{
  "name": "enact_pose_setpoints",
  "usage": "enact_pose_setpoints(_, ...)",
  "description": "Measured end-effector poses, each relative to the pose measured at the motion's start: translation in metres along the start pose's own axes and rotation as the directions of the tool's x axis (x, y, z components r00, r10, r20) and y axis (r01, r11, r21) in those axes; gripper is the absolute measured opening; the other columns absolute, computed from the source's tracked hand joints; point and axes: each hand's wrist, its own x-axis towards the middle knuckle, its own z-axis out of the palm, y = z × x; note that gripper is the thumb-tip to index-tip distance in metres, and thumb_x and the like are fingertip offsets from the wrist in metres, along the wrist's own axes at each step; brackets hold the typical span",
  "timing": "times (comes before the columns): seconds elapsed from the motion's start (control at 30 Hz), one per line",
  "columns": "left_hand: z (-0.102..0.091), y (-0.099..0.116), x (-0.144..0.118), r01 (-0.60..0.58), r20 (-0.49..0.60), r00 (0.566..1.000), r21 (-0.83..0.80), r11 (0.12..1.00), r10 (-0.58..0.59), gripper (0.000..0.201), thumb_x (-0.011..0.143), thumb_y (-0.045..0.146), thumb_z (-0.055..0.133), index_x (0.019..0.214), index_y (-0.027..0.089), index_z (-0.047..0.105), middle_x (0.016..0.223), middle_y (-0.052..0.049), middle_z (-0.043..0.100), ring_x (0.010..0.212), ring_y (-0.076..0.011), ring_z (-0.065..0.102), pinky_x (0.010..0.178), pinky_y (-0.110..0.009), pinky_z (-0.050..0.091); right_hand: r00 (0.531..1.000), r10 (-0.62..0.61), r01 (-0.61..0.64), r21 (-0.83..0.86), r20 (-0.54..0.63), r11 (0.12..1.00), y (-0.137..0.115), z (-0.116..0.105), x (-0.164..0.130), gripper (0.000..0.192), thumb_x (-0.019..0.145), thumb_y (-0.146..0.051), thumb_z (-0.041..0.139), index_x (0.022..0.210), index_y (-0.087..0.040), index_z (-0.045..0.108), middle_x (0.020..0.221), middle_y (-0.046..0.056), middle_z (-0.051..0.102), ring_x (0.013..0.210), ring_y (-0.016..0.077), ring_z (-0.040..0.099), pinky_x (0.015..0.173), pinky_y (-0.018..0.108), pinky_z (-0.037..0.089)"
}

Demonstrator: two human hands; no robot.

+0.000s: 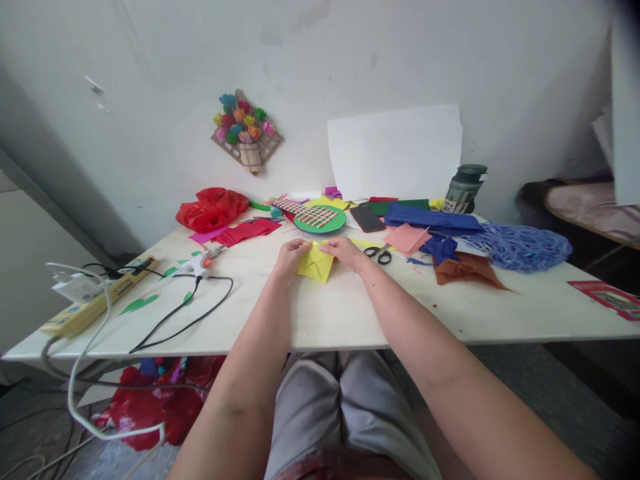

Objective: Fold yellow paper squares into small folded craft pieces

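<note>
A small creased sheet of yellow paper [316,265] is held up just above the table, its folds showing. My left hand [291,256] pinches its upper left edge. At the upper right edge, my right hand [345,251] grips the same sheet between thumb and fingers. Close to my right hand lie black-handled scissors [379,254]. Behind the sheet, a green disc [336,224] carries a woven lattice of thin striped sticks [313,214].
To the left are a glue gun [200,264] with a looping black cord and a yellow power strip [113,293]. Red paper [247,232], a phone [367,218], pink squares [407,237], blue yarn [525,247], brown paper [467,270] and a dark bottle [465,189] lie around the back and right.
</note>
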Motion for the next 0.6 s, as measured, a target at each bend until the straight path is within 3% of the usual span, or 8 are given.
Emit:
enact_pose_setpoints(0.27, -0.0026, -0.0074, 0.005, -0.008, 0.037, 0.999, 0.07, 0.997, 0.005, 0.029, 0.059, 0.042, 0.063, 0.061, 0.014, 0.055, 0.048, 0.002, 0.049, 0.042, -0.0069, 0.041, 0.041, -0.019, 0.029, 0.998, -0.059, 0.056, -0.096, -0.026, 0.994, -0.0024, -0.0003, -0.0007, 0.023, 0.06, -0.036, 0.062, 0.057, -0.013, 0.06, 0.053, -0.001, 0.055, 0.052, 0.0109, 0.048, 0.047, 0.021, 0.036)
enact_pose_setpoints(0.6, 0.0002, -0.0039, 0.0029, 0.018, -0.012, 1.0, 0.071, 0.997, -0.017, 0.034, 0.058, 0.046, 0.062, 0.06, 0.013, 0.053, 0.047, 0.002, 0.048, 0.043, -0.0068, 0.042, 0.041, -0.018, 0.028, 0.999, 0.031, -0.031, -0.001, -0.017, 1.0, -0.0053, 0.0036, -0.0017, 0.022, 0.061, -0.034, 0.062, 0.06, -0.012, 0.058, 0.053, -0.001, 0.055, 0.049, 0.0092, 0.048, 0.047, 0.02, 0.037)
